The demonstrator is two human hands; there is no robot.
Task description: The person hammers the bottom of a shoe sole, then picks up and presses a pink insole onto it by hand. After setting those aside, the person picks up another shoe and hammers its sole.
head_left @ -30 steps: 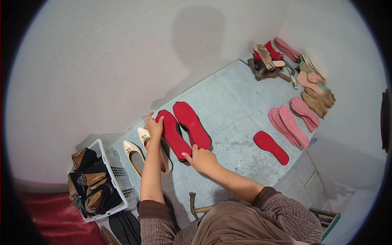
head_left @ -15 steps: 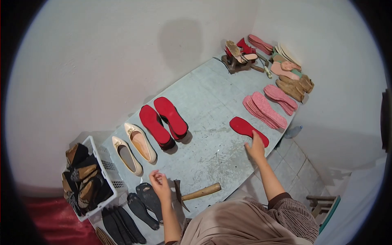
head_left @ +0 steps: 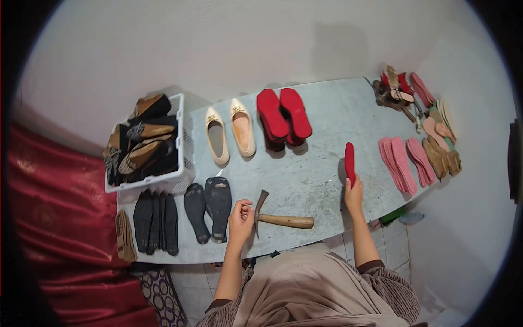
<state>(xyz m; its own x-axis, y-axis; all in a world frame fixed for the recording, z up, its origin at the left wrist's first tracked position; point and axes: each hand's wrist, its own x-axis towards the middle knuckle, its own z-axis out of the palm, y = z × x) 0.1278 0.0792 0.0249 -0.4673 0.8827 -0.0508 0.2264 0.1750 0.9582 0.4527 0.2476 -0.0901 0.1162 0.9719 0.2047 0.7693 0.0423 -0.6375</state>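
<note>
My right hand (head_left: 354, 195) grips the lower end of a red shoe sole (head_left: 350, 161), raised on its edge above the table. Close to the hammer (head_left: 283, 220) is my left hand (head_left: 240, 220), its fingers loosely curled with nothing visible in them. The hammer lies with its wooden handle pointing right. Left of that hand, a pair of worn black soles (head_left: 219, 201) lies flat. Farther back, a pair of thick red soles (head_left: 272, 114) rests beside a pair of cream flat shoes (head_left: 242, 131).
A white plastic basket (head_left: 188, 147) full of dark and tan shoe parts stands at the left. Several black soles (head_left: 143, 218) lie in front of it. Pink insoles (head_left: 402, 163) and brown pieces (head_left: 438, 155) lie on the right, with an iron stand (head_left: 388, 97) behind them.
My right hand has taken hold of the red sole and lifted it from lying flat to on edge. The view has turned leftward. My left hand stays free, near the hammer.
</note>
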